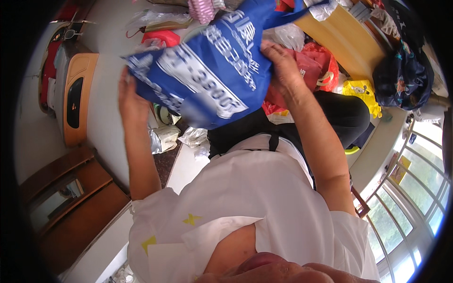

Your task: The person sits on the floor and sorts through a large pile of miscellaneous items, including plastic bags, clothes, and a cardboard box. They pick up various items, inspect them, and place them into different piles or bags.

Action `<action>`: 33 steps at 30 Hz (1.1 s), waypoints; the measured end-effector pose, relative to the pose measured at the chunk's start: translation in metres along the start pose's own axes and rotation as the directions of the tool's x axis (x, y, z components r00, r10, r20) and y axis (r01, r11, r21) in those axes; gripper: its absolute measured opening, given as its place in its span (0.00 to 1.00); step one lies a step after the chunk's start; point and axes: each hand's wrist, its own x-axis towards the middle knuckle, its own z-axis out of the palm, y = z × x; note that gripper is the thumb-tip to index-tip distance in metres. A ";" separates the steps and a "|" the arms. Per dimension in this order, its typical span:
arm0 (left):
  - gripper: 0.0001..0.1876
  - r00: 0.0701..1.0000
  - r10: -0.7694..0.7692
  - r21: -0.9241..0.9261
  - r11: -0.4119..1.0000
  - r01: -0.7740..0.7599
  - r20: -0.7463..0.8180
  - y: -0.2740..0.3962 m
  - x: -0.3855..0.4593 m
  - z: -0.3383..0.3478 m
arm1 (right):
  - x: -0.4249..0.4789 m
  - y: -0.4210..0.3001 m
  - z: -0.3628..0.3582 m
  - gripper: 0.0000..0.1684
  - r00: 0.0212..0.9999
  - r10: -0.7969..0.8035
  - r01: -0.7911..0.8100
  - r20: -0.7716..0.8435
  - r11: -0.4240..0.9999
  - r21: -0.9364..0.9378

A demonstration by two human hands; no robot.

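Note:
A blue non-woven tote bag (198, 76) with large white print is held up in front of my lap, partly blurred. My right hand (283, 69) grips its right edge, thumb and fingers bent around the fabric. At the bag's left corner is my left hand (133, 97), its fingers upright against the cloth and partly hidden by it. A blue strap (286, 17) of the bag reaches up to the upper right. My black-trousered leg (341, 115) is folded below and to the right of it.
Red bags (311, 65) and a clear plastic bag (288, 37) lie beyond my right hand. Farther right are a yellow bag (361, 93), a wooden board (339, 39) and a dark patterned cloth bag (403, 78). Crumpled packaging (164, 138) sits by my left forearm. A barred window (400, 198) is at right.

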 end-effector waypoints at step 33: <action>0.27 0.777 -0.555 0.736 0.652 0.185 0.297 -0.105 0.058 0.036 | -0.036 0.008 -0.090 0.26 0.975 0.205 -0.204 -0.091 0.979 0.022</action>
